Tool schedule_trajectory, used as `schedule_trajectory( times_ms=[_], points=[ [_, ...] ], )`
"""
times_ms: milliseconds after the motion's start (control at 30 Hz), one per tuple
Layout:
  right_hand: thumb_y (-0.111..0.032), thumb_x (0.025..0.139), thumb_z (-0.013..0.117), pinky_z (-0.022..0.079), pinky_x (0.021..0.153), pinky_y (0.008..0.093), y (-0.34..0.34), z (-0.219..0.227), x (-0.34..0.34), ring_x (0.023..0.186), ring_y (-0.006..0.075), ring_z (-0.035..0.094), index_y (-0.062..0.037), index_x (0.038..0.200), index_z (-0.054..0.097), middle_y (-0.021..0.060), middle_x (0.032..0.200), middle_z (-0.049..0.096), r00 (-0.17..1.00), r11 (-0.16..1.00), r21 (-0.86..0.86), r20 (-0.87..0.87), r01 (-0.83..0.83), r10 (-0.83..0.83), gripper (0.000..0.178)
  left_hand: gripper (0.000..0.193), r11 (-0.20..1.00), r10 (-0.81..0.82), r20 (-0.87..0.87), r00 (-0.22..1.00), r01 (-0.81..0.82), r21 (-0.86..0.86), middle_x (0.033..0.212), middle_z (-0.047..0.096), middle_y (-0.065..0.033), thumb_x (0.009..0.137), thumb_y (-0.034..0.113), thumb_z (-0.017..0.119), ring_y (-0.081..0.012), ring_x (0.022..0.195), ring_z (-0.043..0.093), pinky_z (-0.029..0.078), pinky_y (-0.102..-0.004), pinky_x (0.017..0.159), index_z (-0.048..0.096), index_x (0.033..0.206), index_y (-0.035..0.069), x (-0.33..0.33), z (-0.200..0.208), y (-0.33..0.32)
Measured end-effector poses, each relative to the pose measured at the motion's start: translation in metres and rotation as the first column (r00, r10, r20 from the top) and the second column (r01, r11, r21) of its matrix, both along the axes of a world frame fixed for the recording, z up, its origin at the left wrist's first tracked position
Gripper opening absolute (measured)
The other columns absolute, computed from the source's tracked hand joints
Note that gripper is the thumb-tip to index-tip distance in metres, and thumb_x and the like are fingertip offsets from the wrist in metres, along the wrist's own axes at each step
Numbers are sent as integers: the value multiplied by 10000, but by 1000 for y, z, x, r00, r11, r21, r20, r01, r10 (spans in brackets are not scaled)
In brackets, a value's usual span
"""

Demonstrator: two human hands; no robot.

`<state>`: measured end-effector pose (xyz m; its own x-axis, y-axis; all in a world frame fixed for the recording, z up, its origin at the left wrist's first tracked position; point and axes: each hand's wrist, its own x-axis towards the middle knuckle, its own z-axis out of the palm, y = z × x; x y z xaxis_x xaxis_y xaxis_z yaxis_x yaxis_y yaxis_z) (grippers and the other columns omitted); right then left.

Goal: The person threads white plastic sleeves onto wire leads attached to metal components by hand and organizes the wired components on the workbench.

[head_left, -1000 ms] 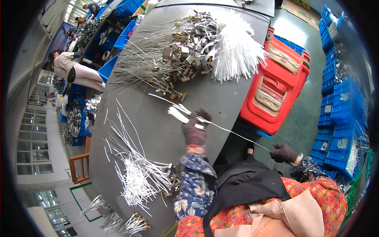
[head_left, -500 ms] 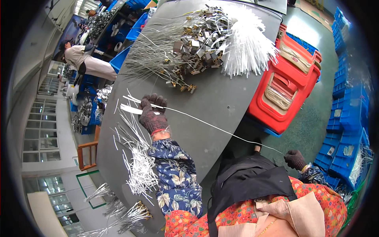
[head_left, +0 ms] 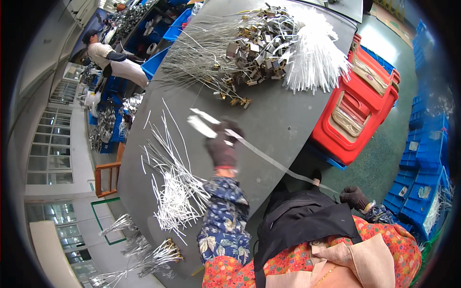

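While a white strand [head_left: 265,156] runs slantwise between left hand [head_left: 223,144] and right hand [head_left: 354,197], crossing the grey tabletop [head_left: 269,115] and its near edge, the left glove clasps white strips [head_left: 201,126], probably the strand too; right glove curled into a fist, blur hiding whether it grips the strand's far end. My judgement: keep tension light and even, hold the strips bunched, steer clear of the loose white wires [head_left: 175,204] at left and the heap of metal-block-tipped wires [head_left: 261,45] beyond. Against half a second ago: left hand has shifted off those loose wires, closer to the right; strand, then thin and crisp, now smears into a band.
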<state>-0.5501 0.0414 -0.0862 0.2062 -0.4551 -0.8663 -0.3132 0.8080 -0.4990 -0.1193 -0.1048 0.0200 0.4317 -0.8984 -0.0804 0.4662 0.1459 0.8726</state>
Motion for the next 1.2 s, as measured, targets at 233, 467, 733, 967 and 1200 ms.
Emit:
schedule_trajectory(
  times_ms=[233,467,733,967,1200],
  points=[
    [-213,822,641,325,412,250,-35,1,37,457,94,442,-47,757,600,15,602,526,999,999,11,14,40,-40,183,288,930,-156,-134,979,191,314,852,659,-105,921,275,600,-223,788,659,565,-355,700,616,1009,1,-32,-37,54],
    [-453,815,659,499,740,351,-118,40,189,829,234,627,-22,1148,573,139,1006,636,939,856,-388,-111,-342,326,551,167,857,172,296,939,-291,425,674,598,-36,867,145,633,-115,564,549,439,-261,512,648,777,5,26,-27,33],
    [-486,756,710,507,829,402,-219,46,306,951,324,630,-45,1295,483,204,1217,560,821,454,-691,-402,-562,405,732,223,738,-478,682,554,-168,654,650,620,-68,841,194,653,-146,499,568,442,-270,452,658,789,-22,78,-82,44],
    [-287,724,713,500,834,392,-310,19,350,980,343,622,-14,1219,521,236,1073,618,872,532,-700,-453,-476,183,597,224,781,-51,126,991,-40,624,673,615,-79,875,193,619,-106,468,532,370,-221,374,624,849,-29,72,-56,45],
    [-229,746,709,504,689,319,-195,25,235,771,177,621,-73,1123,607,85,904,668,971,754,-635,25,-167,237,421,243,907,6,-256,967,102,409,896,628,-125,940,223,549,-238,811,635,554,-352,679,568,975,-17,0,-58,12]
  ],
)
